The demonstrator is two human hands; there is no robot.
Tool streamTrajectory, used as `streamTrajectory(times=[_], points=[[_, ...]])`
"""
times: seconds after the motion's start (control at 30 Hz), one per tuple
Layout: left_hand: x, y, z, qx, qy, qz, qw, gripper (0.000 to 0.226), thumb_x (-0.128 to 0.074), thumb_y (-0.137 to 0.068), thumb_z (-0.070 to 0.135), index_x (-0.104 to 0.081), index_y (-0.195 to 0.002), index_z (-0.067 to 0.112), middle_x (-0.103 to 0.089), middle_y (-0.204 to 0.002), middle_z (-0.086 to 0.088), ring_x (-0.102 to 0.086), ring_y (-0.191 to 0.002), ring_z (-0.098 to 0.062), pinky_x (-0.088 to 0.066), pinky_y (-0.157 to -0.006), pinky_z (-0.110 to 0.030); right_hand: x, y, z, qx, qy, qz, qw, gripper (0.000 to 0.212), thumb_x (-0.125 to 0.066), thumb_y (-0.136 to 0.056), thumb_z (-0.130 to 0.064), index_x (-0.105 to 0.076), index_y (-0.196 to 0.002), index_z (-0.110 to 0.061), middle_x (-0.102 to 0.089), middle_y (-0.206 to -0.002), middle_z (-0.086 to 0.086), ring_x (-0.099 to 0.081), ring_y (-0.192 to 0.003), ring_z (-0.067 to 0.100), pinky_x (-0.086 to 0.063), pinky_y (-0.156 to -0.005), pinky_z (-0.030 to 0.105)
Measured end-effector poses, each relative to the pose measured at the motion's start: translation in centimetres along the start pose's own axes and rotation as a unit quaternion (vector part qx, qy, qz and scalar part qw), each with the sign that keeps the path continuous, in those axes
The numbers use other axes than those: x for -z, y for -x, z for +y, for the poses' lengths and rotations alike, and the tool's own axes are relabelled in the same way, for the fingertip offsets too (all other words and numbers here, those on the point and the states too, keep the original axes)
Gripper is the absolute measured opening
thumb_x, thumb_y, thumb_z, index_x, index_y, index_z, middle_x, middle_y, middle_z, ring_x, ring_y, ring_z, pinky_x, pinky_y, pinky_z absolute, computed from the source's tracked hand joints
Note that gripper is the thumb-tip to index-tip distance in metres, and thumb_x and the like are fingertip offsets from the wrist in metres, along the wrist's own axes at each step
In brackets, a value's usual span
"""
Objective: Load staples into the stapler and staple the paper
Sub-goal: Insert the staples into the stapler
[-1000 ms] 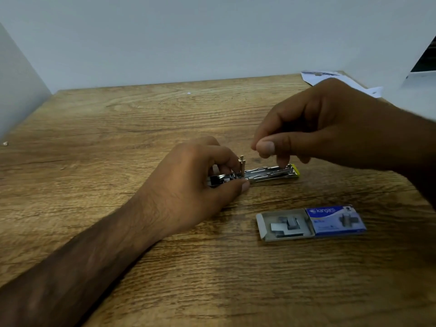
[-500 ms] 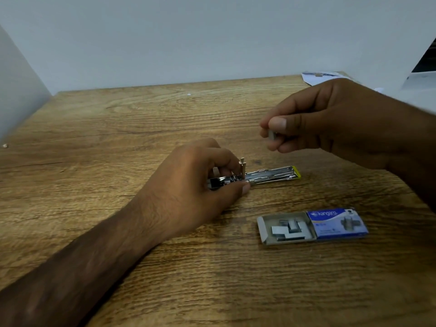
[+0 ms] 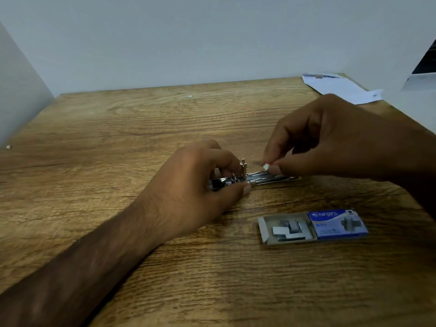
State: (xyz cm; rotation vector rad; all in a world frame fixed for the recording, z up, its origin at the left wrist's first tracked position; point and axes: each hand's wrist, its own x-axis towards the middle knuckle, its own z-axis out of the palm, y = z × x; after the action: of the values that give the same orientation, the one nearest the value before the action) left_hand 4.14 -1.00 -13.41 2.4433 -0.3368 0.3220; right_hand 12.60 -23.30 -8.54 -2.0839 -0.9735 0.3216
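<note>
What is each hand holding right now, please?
Left hand: closed on the opened stapler, pinning it to the table.
Right hand: pinching a small strip of staples above the stapler's channel.

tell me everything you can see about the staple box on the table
The staple box is a small flat cardboard slide box lying on the wooden table, nearer than the stapler. Its blue printed sleeve is pushed right, leaving the grey inner tray open on the left with several loose silvery staple strips inside. Neither hand touches it.
</note>
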Motion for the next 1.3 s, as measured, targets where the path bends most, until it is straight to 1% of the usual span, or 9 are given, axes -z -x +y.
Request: streamTrajectory(times=[0.1, 0.2, 0.33, 0.4, 0.57, 0.67, 0.77, 1.0, 1.3], points=[[0.0, 0.0, 0.0, -0.001, 0.005, -0.002, 1.0, 0.022, -0.077, -0.079, 0.044, -0.078, -0.096, 0.03, -0.066, -0.088, 0.014, -0.062, -0.081, -0.002, -0.05, -0.066, -0.026, -0.1, 0.1, -0.3, 0.002, 0.066, -0.028, 0.997, 0.01, -0.08, -0.071, -0.027, -0.081, -0.081, -0.026, -0.08, -0.085, -0.008, -0.074, -0.077, 0.009, -0.062, -0.072, 0.03], [0.0, 0.0, 0.0, -0.002, 0.005, 0.0, 1.0, 0.021, -0.077, -0.079, 0.043, -0.078, -0.095, 0.029, -0.066, -0.088, 0.014, -0.061, -0.081, -0.002, -0.05, -0.066, -0.026, -0.1, 0.2, -0.5, 0.014, 0.116, -0.03, 0.993, 0.008, -0.08, -0.072, -0.031, -0.08, -0.08, -0.033, -0.079, -0.085, -0.016, -0.073, -0.081, 0.005, -0.062, -0.073, 0.028], [-0.1, 0.0, 0.2, -0.003, -0.005, 0.0, 1.0, 0.021, -0.077, -0.079, 0.044, -0.078, -0.095, 0.031, -0.064, -0.087, 0.016, -0.06, -0.081, 0.0, -0.045, -0.065, -0.019, 0.0, 0.5, -0.5, 0.029, 0.158, -0.034, 0.986, 0.012, -0.073, -0.072, -0.039, -0.079, -0.082, -0.038, -0.077, -0.086, -0.019, -0.071, -0.086, 0.002, -0.062, -0.075, 0.033], [-0.1, 0.0, 0.1, 0.0, -0.005, 0.001, 1.0, 0.021, -0.077, -0.079, 0.045, -0.077, -0.095, 0.032, -0.065, -0.087, 0.016, -0.061, -0.082, -0.001, -0.047, -0.065, -0.021, 0.1, 0.6, -0.5, 0.039, 0.137, -0.036, 0.989, 0.013, -0.074, -0.073, -0.037, -0.079, -0.085, -0.037, -0.077, -0.086, -0.018, -0.072, -0.085, 0.002, -0.062, -0.075, 0.032], [0.2, -0.2, -0.2, 0.0, -0.016, 0.007, 1.0, 0.02, -0.076, -0.081, 0.045, -0.076, -0.096, 0.032, -0.065, -0.087, 0.014, -0.061, -0.084, -0.002, -0.054, -0.071, -0.035, -0.4, 0.1, 0.2, 0.042, 0.076, -0.014, 0.996, 0.012, -0.08, -0.077, -0.026, -0.081, -0.087, -0.031, -0.078, -0.084, -0.014, -0.074, -0.082, 0.005, -0.063, -0.075, 0.035], [0.3, -0.2, -0.4, -0.012, -0.018, 0.012, 1.0, 0.018, -0.078, -0.082, 0.043, -0.076, -0.095, 0.031, -0.064, -0.086, 0.015, -0.061, -0.084, -0.003, -0.055, -0.071, -0.037, -0.8, -0.5, 0.5, 0.031, 0.058, -0.013, 0.998, 0.013, -0.083, -0.079, -0.018, -0.082, -0.087, -0.028, -0.079, -0.084, -0.011, -0.074, -0.082, 0.009, -0.062, -0.077, 0.041], [0.4, -0.3, -0.4, -0.019, -0.02, 0.007, 1.0, 0.018, -0.077, -0.082, 0.043, -0.077, -0.096, 0.032, -0.065, -0.086, 0.015, -0.061, -0.084, -0.003, -0.054, -0.071, -0.037, -0.7, -0.8, 0.5, 0.028, 0.052, -0.02, 0.998, 0.013, -0.083, -0.08, -0.016, -0.082, -0.088, -0.026, -0.079, -0.085, -0.009, -0.075, -0.084, 0.012, -0.061, -0.079, 0.044], [0.4, -0.3, -0.7, -0.022, -0.019, 0.0, 1.0, 0.021, -0.075, -0.083, 0.047, -0.076, -0.098, 0.032, -0.063, -0.087, 0.015, -0.06, -0.085, -0.003, -0.054, -0.07, -0.036, -1.2, -1.5, -0.5, 0.037, 0.1, -0.045, 0.993, 0.014, -0.082, -0.082, -0.017, -0.082, -0.089, -0.029, -0.078, -0.087, -0.013, -0.073, -0.086, 0.005, -0.059, -0.083, 0.039], [0.2, -0.3, -0.9, -0.013, -0.019, 0.005, 1.0, 0.024, -0.074, -0.081, 0.05, -0.076, -0.098, 0.034, -0.062, -0.086, 0.017, -0.059, -0.085, -0.001, -0.053, -0.068, -0.031, -1.2, -1.6, -1.5, 0.027, 0.176, -0.062, 0.982, 0.016, -0.079, -0.083, -0.017, -0.081, -0.089, -0.032, -0.077, -0.085, -0.017, -0.07, -0.083, -0.001, -0.06, -0.078, 0.03]])
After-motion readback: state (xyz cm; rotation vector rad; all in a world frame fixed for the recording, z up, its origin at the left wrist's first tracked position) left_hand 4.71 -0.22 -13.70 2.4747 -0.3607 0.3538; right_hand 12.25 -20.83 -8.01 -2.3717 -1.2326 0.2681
